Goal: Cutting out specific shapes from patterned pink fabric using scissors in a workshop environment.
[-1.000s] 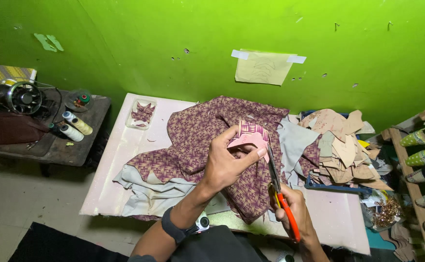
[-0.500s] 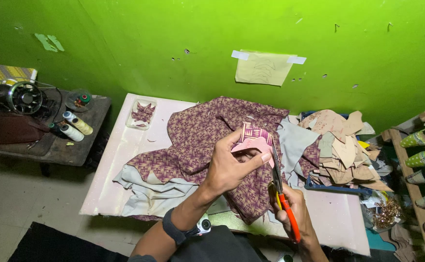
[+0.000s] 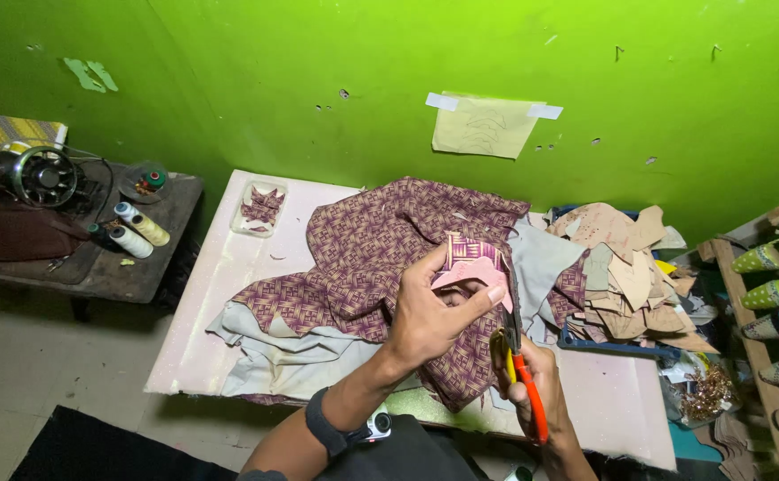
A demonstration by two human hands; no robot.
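Both forearms are bare, with no sleeves showing. The left hand (image 3: 430, 316) has a dark, wide wristband (image 3: 327, 426) around its wrist, carrying a small silver-and-black watch body at its 3 o'clock side. The right hand (image 3: 532, 379) wears nothing, its fingers (image 3: 507, 379) without rings.

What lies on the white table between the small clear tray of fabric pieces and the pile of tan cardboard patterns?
Head view: the purple patterned fabric over grey cloth.

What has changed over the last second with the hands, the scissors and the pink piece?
Almost nothing. The left hand still pinches the pink pattern piece with its patterned fabric backing, and the right hand still holds the orange-handled scissors at its right edge. The big patterned cloth, cardboard patterns and thread spools lie as before.
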